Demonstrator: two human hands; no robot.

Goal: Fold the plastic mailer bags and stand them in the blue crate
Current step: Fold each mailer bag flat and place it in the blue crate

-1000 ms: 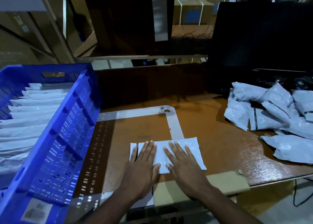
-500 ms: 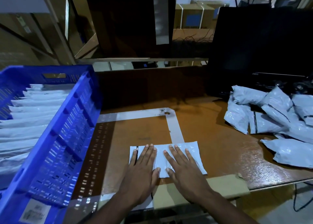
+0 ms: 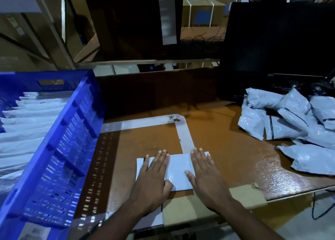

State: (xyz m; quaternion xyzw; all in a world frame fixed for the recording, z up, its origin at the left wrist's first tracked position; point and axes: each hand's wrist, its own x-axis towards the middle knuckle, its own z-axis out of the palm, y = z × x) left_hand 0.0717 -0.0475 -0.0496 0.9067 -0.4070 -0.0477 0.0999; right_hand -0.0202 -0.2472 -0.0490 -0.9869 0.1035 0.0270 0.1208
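A folded white mailer bag (image 3: 178, 170) lies flat on the brown table near its front edge. My left hand (image 3: 154, 176) presses its left half with straight fingers. My right hand (image 3: 204, 174) lies flat on its right half, fingers straight and together. The blue crate (image 3: 59, 149) stands at the left, tilted toward me, with several folded white bags (image 3: 27, 131) standing in a row inside. A pile of unfolded grey-white mailer bags (image 3: 290, 123) lies at the right side of the table.
White tape (image 3: 184, 136) marks a corner on the table (image 3: 226, 149) behind the bag. A cardboard patch (image 3: 244, 196) covers the front edge. A black monitor (image 3: 279, 36) stands at the back right, with shelving and cables behind.
Both hands have slid apart over the folded bag, the left toward its left half and the right toward its right edge. The bag stays where it was.
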